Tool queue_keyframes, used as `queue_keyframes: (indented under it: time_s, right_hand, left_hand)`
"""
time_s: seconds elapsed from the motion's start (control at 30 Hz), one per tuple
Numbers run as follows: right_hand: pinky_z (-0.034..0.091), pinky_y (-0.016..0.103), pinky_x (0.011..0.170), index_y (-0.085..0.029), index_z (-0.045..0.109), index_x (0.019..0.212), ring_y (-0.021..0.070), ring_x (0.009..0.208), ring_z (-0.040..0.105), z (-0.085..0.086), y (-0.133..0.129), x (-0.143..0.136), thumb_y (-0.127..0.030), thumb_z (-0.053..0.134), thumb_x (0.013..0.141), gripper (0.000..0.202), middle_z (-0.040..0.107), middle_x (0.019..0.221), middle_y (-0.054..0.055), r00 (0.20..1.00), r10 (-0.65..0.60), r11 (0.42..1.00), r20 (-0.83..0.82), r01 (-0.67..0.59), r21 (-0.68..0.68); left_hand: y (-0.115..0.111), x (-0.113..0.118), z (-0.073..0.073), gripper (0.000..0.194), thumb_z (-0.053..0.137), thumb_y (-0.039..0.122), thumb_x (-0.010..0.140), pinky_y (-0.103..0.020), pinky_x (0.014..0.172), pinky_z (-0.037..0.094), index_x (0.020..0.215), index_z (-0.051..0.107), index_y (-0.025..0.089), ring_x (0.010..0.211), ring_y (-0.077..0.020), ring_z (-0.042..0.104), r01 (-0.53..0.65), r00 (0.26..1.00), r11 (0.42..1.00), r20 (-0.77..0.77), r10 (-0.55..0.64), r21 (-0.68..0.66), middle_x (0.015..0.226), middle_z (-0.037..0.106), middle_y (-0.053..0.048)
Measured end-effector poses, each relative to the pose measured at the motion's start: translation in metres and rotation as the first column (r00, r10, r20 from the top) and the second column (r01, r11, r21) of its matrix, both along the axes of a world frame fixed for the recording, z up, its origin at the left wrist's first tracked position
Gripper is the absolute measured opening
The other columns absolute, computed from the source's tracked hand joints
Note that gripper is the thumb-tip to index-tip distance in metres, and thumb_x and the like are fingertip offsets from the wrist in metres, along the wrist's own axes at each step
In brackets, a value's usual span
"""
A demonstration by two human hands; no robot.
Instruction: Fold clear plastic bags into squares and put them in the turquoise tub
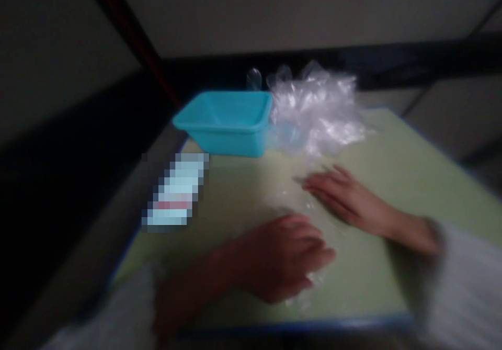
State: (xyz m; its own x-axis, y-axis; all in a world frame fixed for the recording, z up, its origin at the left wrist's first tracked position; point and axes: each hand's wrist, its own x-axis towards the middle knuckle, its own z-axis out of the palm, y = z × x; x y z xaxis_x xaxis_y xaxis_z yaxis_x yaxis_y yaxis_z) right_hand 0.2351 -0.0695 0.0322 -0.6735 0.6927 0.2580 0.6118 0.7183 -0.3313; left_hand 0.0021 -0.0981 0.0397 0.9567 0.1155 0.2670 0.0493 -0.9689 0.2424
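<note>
A clear plastic bag (290,198), thin and hard to make out, lies on the pale green table (392,167) beneath and between my hands. My left hand (286,256) rests over its near part, palm down, with the fingers bent and somewhat apart; the underside of the hand is hidden. Farther up and to the right, my right hand (345,198) lies flat at the bag's far part, fingers stretched toward the left. Motion blur softens both hands.
A turquoise plastic basin (231,140) stands at the table's back left. Beside it on the right is a heap of crumpled clear plastic bags (325,109). A pixelated, bright phone-like object (176,190) lies near the left edge. Walls rise behind the table.
</note>
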Motion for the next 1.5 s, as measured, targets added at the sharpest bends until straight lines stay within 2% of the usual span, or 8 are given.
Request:
queue_keyframes:
  time_s: [0.13,0.27,0.47,0.8,0.93,1.07,1.27,1.5]
  right_hand:
    - [0.015,0.053,0.110,-0.023,0.044,0.130,0.0223,0.127,0.043,-0.001,0.003,0.000,-0.016,0.039,0.094,0.038,0.052,0.136,0.006,0.997,0.078,0.997,0.023,-0.077,-0.017]
    - [0.015,0.051,0.111,-0.022,0.047,0.126,0.0199,0.124,0.047,0.003,0.002,0.001,-0.014,0.041,0.091,0.037,0.058,0.130,0.006,0.993,0.115,0.993,-0.038,-0.113,0.046]
    - [0.023,0.044,0.110,-0.021,0.059,0.109,0.0186,0.119,0.053,0.007,-0.001,0.002,-0.011,0.046,0.083,0.031,0.067,0.114,0.004,0.968,0.229,0.968,-0.107,-0.215,0.125]
    - [0.031,0.044,0.106,-0.019,0.059,0.109,0.0201,0.114,0.055,0.001,0.001,0.003,-0.011,0.049,0.082,0.030,0.067,0.114,0.006,0.977,0.199,0.974,-0.079,-0.188,0.129]
    - [0.032,0.043,0.106,-0.018,0.059,0.108,0.0193,0.110,0.059,0.003,0.000,0.003,-0.010,0.049,0.081,0.030,0.068,0.110,0.006,0.976,0.195,0.972,-0.093,-0.180,0.154]
    - [0.032,0.042,0.105,-0.016,0.059,0.109,0.0190,0.107,0.060,0.005,-0.001,0.003,-0.010,0.047,0.081,0.031,0.068,0.109,0.008,0.978,0.190,0.970,-0.087,-0.174,0.167]
    - [0.033,0.042,0.104,-0.014,0.058,0.110,0.0194,0.106,0.061,0.007,-0.001,0.005,-0.011,0.044,0.081,0.032,0.068,0.107,0.010,0.985,0.159,0.968,-0.074,-0.140,0.206]
    - [0.035,0.040,0.102,-0.014,0.058,0.107,0.0185,0.102,0.062,0.010,-0.001,0.006,-0.010,0.043,0.081,0.030,0.068,0.105,0.010,0.988,0.146,0.966,-0.055,-0.131,0.225]
  left_hand:
    - [-0.005,0.004,-0.002,0.051,0.040,0.045,0.091,-0.048,0.108,0.025,0.130,0.043,0.013,0.124,-0.0273,0.043,0.057,0.998,0.998,-0.019,-0.057,0.006,0.127,0.056,-0.013]
    - [-0.007,0.002,-0.003,0.043,0.038,0.040,0.093,-0.047,0.113,0.016,0.127,0.044,0.014,0.123,-0.0235,0.046,0.044,0.999,0.998,-0.001,-0.044,-0.045,0.121,0.061,-0.010]
    - [-0.006,-0.001,-0.005,0.037,0.043,0.029,0.088,-0.045,0.109,0.026,0.118,0.049,0.008,0.112,-0.0236,0.054,0.048,0.997,0.997,0.062,-0.044,-0.059,0.105,0.067,-0.010]
    - [-0.006,0.002,-0.003,0.038,0.043,0.030,0.089,-0.041,0.105,0.033,0.119,0.049,0.008,0.109,-0.0225,0.057,0.068,0.997,0.994,0.050,-0.064,-0.084,0.111,0.065,-0.013]
    - [0.003,-0.004,-0.006,0.032,0.037,0.024,0.093,-0.038,0.105,0.036,0.114,0.053,0.007,0.114,-0.0209,0.055,-0.092,0.982,0.995,0.160,0.098,-0.043,0.115,0.064,-0.013]
    - [0.023,-0.016,-0.010,0.038,0.036,0.024,0.094,-0.038,0.110,0.032,0.126,0.048,0.006,0.129,-0.0215,0.042,-0.244,0.969,0.970,0.042,0.244,-0.023,0.135,0.051,-0.015]
    - [0.030,-0.018,-0.009,0.065,0.039,0.047,0.093,-0.040,0.115,0.022,0.141,0.028,0.004,0.141,-0.0238,0.019,-0.192,0.974,0.975,-0.148,0.174,-0.116,0.150,0.025,-0.018]
    - [0.024,-0.013,-0.008,0.066,0.042,0.050,0.091,-0.041,0.116,0.019,0.142,0.029,0.010,0.141,-0.0246,0.015,-0.177,0.974,0.970,-0.170,0.149,-0.164,0.151,0.023,-0.014]
